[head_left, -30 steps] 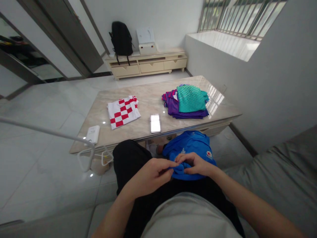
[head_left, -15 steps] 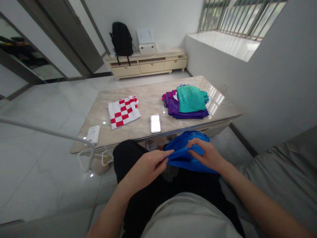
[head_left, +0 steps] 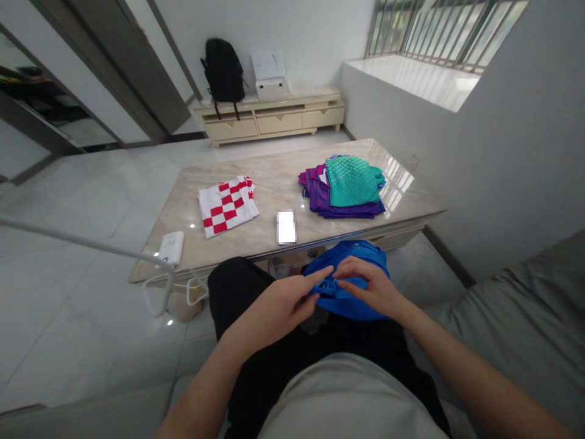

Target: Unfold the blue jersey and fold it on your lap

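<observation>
A blue garment [head_left: 351, 262] lies bunched on my lap, over my black trousers. My left hand [head_left: 278, 305] pinches its near left edge, fingers closed on the cloth. My right hand [head_left: 365, 286] rests on top of the blue garment, its fingers curled and gripping a fold. Both hands meet above my right knee, just in front of the marble coffee table [head_left: 274, 183].
On the table lie a folded red-and-white checked shirt [head_left: 227, 205], a white phone-sized object [head_left: 286, 227], a stack of purple and teal clothes [head_left: 347, 186] and a white device [head_left: 171, 247] with a cable. A grey sofa [head_left: 525, 317] is at my right. A backpack [head_left: 223, 70] stands on the far cabinet.
The two hands were close together on a bunched edge, spread it apart, and have now come back together higher on the blue garment. The table things have not moved.
</observation>
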Tool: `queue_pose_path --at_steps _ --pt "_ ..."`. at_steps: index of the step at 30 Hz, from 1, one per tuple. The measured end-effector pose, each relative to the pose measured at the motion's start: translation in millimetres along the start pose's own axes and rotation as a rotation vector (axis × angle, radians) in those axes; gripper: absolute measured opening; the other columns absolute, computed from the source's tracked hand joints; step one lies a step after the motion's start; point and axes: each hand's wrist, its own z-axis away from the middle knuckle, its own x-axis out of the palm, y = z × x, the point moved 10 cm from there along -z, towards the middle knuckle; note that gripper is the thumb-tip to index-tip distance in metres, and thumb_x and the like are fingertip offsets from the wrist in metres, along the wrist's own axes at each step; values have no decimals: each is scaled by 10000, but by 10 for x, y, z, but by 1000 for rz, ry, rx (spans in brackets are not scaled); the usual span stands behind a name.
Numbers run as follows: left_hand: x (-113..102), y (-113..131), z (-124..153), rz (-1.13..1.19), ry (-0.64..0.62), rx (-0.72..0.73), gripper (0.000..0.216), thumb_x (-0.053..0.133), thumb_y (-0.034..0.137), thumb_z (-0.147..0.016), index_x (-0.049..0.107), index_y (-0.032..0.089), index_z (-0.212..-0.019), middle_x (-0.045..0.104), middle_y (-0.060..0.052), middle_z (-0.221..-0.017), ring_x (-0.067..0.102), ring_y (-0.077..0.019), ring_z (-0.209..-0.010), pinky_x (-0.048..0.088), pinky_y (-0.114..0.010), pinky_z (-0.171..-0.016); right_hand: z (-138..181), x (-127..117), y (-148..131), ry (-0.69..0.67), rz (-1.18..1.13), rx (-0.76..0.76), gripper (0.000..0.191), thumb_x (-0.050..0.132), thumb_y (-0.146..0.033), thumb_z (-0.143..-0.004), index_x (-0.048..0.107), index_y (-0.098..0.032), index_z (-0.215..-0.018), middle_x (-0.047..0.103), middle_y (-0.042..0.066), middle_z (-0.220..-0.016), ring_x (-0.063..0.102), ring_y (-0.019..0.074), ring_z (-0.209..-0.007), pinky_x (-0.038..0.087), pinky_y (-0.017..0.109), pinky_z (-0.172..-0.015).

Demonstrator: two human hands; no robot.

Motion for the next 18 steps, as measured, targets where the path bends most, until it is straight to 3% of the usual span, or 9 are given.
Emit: queue_pose_path --at_steps 3,6,11,15,18 --pt "-5 50 -9 26 11 23 548 528 174 -995 449 271 -1529 664 -63 -1391 684 -196 -1167 522 -327 -1042 -10 87 -135 -29 -70 -24 162 704 -271 -947 742 -253 -1104 695 51 -1089 675 167 -1037 550 296 -911" --pt "5 49 -11 28 3 7 492 554 164 -980 499 254 -1460 709 -59 -1278 709 -186 -1058 546 -304 -966 -8 199 -213 -103 -106 -15 243 733 -266 -927 739 -288 -1170 681 47 -1175 658 165 -1084 529 274 -901" --pt "27 1 -1 35 -8 -33 422 551 183 -987 513 260 -1400 720 -22 -1066 698 -158 -864 535 -259 -805 4 225 -251 -85 -80 -10 182 785 -288 -882 741 -240 -1053 678 29 -1047 614 120 -872 460 218 -702" --pt "41 8 -1 38 -11 -34 365 560 180 -987 534 263 -1342 705 2 -991 675 -146 -821 510 -246 -778 10 312 -235 -171 -42 34 150 775 -310 -887 691 -194 -931 652 4 -888 577 128 -830 453 242 -763" --pt "46 49 -2 51 -9 -8 342 562 174 -990 539 263 -1319 703 -3 -1070 677 -142 -872 505 -245 -813 24 406 -191 -286 -26 72 151 727 -329 -925 699 -185 -961 659 21 -976 609 137 -899 466 252 -826"
